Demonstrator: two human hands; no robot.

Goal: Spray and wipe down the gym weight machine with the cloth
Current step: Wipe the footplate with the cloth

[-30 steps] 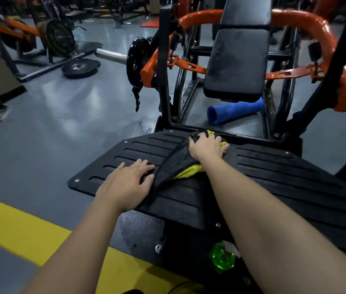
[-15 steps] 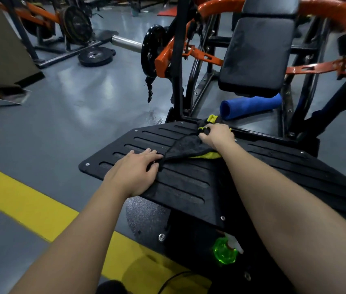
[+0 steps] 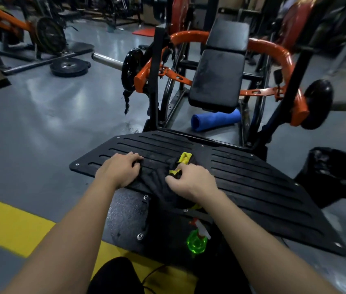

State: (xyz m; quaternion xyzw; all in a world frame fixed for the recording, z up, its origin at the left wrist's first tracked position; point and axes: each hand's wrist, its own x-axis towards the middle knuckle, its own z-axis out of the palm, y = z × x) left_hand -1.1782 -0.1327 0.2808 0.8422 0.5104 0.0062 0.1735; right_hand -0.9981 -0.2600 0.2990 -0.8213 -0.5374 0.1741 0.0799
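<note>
The weight machine's black ribbed footplate (image 3: 252, 179) lies in front of me, with its black back pad (image 3: 216, 81) and orange frame (image 3: 274, 52) behind. A black and yellow cloth (image 3: 159, 185) is bunched on the plate's near middle. My right hand (image 3: 191, 182) grips the cloth's top, its fingers curled round the fabric. My left hand (image 3: 121, 170) sits on the plate at the cloth's left end, its fingertips curled onto that edge. A green spray bottle (image 3: 197, 242) stands below the plate, between my forearms.
A rolled blue mat (image 3: 214, 120) lies under the back pad. Weight plates (image 3: 69, 66) lie on the grey floor at far left, near another machine. A yellow floor stripe (image 3: 8, 221) runs under my left arm. A black bag (image 3: 333, 172) sits at right.
My right hand has pulled the cloth back from the plate's far edge toward me and bunched it. My left hand stayed at the cloth's left end, its fingers now more curled.
</note>
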